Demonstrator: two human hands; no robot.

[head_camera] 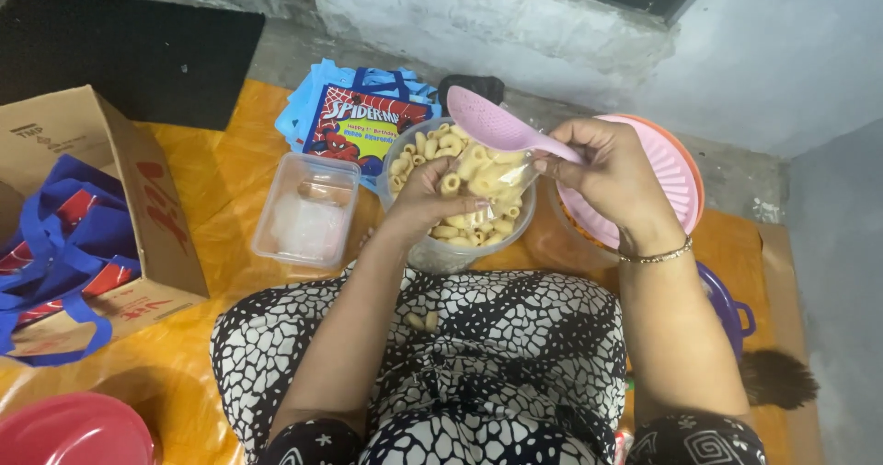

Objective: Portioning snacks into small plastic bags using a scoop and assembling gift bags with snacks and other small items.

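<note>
Orange sheeting (212, 198) covers the floor where the person sits in a black-and-white patterned dress (515, 345), two pasta tubes (423, 321) lying on the lap. Over the clear pasta tub (441, 249), the left hand (428, 194) pinches a small clear bag (501, 175) of pasta, while the right hand (612, 171) is closed on a pink scoop (501, 125) tipped at the bag's mouth. Left lies a lidded clear box (308, 209); beyond, blue printed bags (354, 115).
</note>
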